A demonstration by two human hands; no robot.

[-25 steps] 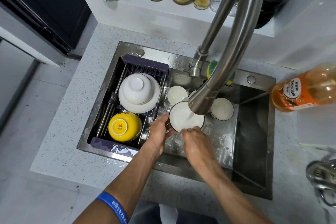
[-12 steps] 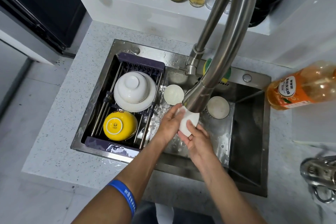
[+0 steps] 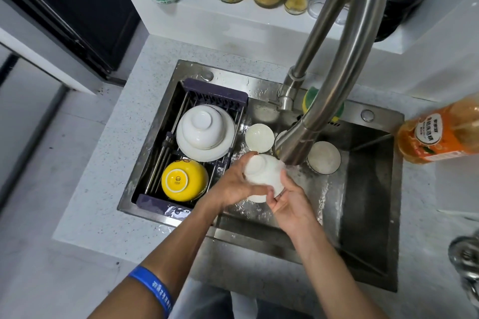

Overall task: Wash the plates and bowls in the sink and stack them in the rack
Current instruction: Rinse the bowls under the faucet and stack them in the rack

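Bowl (image 3: 263,175), white, is held base-up between both hands over the sink (image 3: 368,215), just below the faucet spout (image 3: 290,153). Left hand (image 3: 233,184) wraps the bowl's left flank with fingers curled round the wall. Right hand (image 3: 287,202) cups the near-right rim from below. Both hands are clamped on the same bowl, close together. Whether water strikes the bowl itself is unclear; the spout hides the contact point.

Rack (image 3: 191,90) lies directly left of the hands, along the sink's left side. Its long axis runs near to far. The left hand is the nearer one. The near bay holds an inverted yellow bowl (image 3: 184,180); the far bay holds a white bowl stacked on a plate (image 3: 204,134). Transfer therefore calls for a short leftward move, likely onto an existing stack.

Beyond the hands, two small white dishes (image 3: 259,137) (image 3: 324,156) rest on the sink floor, unwashed by appearance.
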